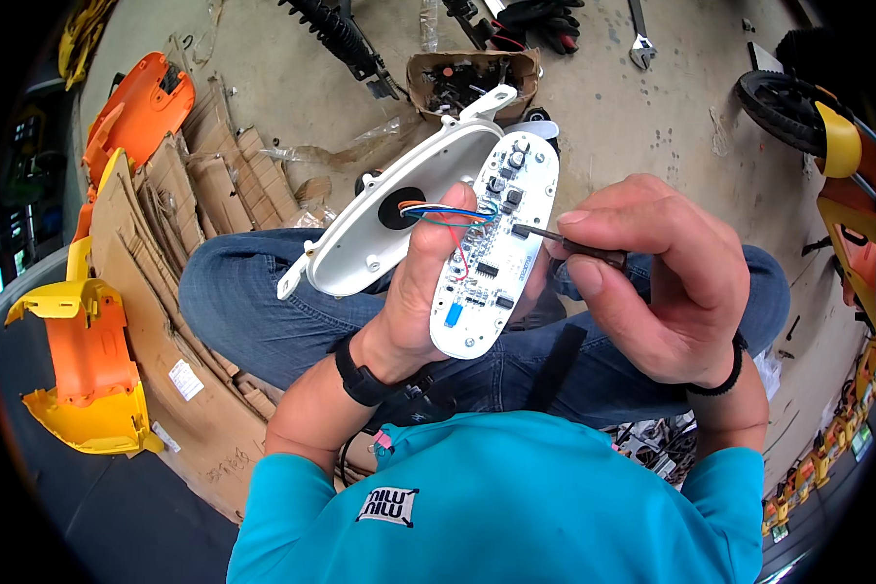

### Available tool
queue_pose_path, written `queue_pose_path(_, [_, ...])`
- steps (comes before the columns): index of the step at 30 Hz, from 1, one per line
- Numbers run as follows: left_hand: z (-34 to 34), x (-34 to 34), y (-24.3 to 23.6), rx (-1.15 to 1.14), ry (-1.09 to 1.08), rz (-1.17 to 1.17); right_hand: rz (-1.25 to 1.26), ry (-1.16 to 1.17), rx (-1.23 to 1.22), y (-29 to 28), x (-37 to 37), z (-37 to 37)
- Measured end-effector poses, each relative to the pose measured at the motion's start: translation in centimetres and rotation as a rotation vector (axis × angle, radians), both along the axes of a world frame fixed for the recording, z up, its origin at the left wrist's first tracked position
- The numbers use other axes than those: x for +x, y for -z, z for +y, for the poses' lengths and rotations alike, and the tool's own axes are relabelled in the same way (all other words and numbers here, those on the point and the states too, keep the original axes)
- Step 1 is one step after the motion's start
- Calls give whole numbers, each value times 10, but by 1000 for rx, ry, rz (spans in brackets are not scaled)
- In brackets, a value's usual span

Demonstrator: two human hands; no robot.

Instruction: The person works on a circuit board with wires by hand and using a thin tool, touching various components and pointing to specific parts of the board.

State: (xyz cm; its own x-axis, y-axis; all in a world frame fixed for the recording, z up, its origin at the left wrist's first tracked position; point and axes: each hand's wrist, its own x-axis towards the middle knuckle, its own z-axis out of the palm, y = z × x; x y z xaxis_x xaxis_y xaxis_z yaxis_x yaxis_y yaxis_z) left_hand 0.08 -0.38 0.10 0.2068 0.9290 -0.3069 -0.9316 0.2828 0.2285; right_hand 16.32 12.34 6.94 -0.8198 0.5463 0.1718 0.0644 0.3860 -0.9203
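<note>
My left hand (419, 307) grips an oval white circuit board (487, 282) with small chips, a blue component and coloured wires (428, 211) running to a white plastic housing (350, 258). The housing is open, with a dark round piece inside, and lies tilted behind the board over my legs. My right hand (657, 273) pinches a slim dark screwdriver-like tool (584, 248), its tip pointing at the middle of the board, at or just above its surface.
Flattened cardboard (170, 380) lies at left with orange (141, 102) and yellow panels (127, 419). Behind the housing stand a small cardboard box of dark parts (472, 83) and a shock absorber (331, 39). A wrench (642, 49) and a wheel (784, 107) are at right.
</note>
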Motion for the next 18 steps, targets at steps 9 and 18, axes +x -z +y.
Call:
queue_pose_path(9, [-2, -2, 2, 42, -5, -41, 107, 1, 183, 8, -3, -5])
queue_pose_path(18, [1, -1, 2, 64, -7, 32, 129, -12, 215, 10, -3, 0])
